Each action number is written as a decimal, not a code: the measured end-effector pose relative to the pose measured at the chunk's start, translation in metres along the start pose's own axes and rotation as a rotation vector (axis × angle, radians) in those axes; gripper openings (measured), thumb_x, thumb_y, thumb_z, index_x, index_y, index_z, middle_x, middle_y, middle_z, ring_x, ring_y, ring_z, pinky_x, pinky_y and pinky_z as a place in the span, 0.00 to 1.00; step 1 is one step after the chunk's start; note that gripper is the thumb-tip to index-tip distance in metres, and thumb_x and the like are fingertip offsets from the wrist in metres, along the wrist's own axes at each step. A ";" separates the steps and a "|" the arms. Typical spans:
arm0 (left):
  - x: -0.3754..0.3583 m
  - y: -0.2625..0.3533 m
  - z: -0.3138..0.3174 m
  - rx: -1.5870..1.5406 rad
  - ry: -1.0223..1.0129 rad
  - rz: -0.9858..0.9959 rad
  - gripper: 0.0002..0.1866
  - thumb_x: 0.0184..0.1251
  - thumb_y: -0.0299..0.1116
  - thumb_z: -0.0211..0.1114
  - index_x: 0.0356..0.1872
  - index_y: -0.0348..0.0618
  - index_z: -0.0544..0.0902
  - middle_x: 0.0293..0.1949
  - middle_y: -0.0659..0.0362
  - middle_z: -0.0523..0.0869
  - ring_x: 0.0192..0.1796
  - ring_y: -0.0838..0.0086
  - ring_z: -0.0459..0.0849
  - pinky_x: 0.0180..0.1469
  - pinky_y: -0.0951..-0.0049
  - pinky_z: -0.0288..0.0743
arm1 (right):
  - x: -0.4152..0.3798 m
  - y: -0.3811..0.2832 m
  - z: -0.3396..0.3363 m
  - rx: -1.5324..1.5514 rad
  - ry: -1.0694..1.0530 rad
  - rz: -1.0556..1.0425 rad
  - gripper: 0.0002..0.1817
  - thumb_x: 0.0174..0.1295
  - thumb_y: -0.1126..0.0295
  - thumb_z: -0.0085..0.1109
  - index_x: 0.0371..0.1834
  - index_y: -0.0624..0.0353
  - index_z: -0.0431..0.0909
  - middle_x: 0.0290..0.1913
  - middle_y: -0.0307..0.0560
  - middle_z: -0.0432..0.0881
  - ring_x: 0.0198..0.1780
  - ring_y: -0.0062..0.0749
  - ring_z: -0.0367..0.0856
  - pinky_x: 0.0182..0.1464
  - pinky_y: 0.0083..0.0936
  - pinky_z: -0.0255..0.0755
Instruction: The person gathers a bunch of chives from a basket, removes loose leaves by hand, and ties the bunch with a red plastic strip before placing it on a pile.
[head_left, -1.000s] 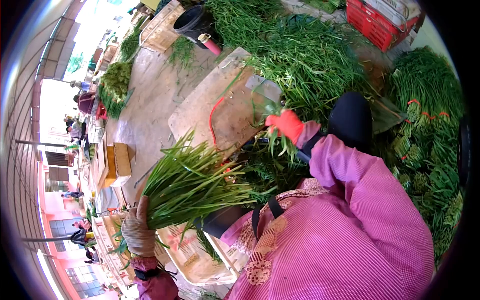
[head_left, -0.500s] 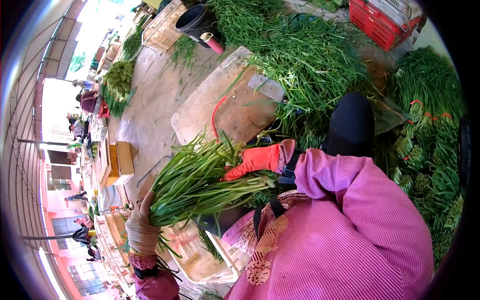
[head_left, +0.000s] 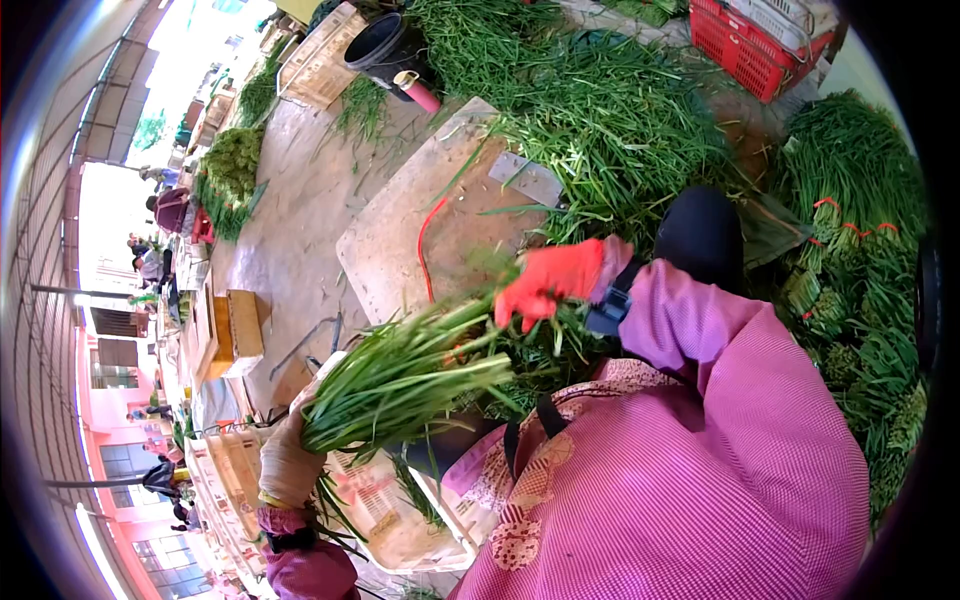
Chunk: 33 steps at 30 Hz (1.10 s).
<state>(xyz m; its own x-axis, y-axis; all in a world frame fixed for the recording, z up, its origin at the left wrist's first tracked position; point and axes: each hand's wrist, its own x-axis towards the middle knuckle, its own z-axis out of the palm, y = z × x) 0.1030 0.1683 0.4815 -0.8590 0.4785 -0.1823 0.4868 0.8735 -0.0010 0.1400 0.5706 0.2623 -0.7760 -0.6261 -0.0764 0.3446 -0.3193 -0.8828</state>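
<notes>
My left hand (head_left: pixel 290 452), in a pale glove, is closed around a thick bunch of long green leaves that look like garlic chives (head_left: pixel 400 375). The bunch slants across in front of my body, its cut ends fanned out to the right. Right at those ends is my right hand (head_left: pixel 545 285) in a red glove, its fingers apart and bent downward. A blurred green tuft (head_left: pixel 490 262) shows just beside its fingertips.
A wooden board (head_left: pixel 390 235) holds a metal plate (head_left: pixel 525 178) and red cord. Loose greens (head_left: pixel 620 130) heap beyond it; tied bunches (head_left: pixel 850 180) lie right. Around stand a black bucket (head_left: pixel 385 48), red crate (head_left: pixel 745 55) and white crate (head_left: pixel 400 540). People work far left.
My right hand has let go of the bunch and moved up and right, away from its ends. My left hand keeps its hold in about the same place.
</notes>
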 end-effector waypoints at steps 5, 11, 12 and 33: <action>-0.003 -0.051 0.025 -0.308 -0.016 -0.074 0.27 0.56 0.24 0.70 0.59 0.40 0.74 0.48 0.56 0.86 0.49 0.72 0.85 0.51 0.74 0.78 | -0.037 -0.022 -0.041 0.271 0.577 -0.322 0.18 0.71 0.60 0.51 0.45 0.66 0.79 0.24 0.42 0.79 0.27 0.25 0.77 0.48 0.28 0.79; 0.008 -0.034 0.025 -0.659 -0.261 -0.289 0.27 0.56 0.23 0.69 0.60 0.39 0.74 0.48 0.60 0.85 0.49 0.76 0.83 0.52 0.76 0.76 | -0.009 -0.016 0.037 0.105 0.397 -0.048 0.28 0.64 0.53 0.63 0.61 0.60 0.71 0.49 0.48 0.82 0.42 0.29 0.82 0.37 0.29 0.80; 0.009 -0.018 0.019 -0.701 -0.274 -0.325 0.25 0.54 0.20 0.67 0.56 0.39 0.77 0.46 0.61 0.85 0.47 0.76 0.82 0.51 0.76 0.75 | 0.002 -0.014 0.046 0.013 0.381 -0.054 0.27 0.64 0.54 0.64 0.60 0.59 0.72 0.46 0.48 0.83 0.40 0.28 0.82 0.34 0.26 0.79; -0.023 0.018 0.038 -1.213 -0.572 -0.639 0.13 0.51 0.22 0.67 0.40 0.42 0.80 0.28 0.66 0.79 0.25 0.80 0.75 0.25 0.79 0.68 | 0.014 0.003 -0.019 0.277 0.477 -0.128 0.21 0.60 0.58 0.66 0.47 0.63 0.77 0.36 0.41 0.83 0.28 0.20 0.79 0.23 0.16 0.67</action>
<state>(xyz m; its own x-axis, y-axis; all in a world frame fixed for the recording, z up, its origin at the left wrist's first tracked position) 0.1372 0.1697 0.4482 -0.5537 0.1464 -0.8197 -0.6128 0.5949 0.5202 0.1200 0.5742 0.2498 -0.9513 -0.2000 -0.2347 0.3081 -0.5865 -0.7491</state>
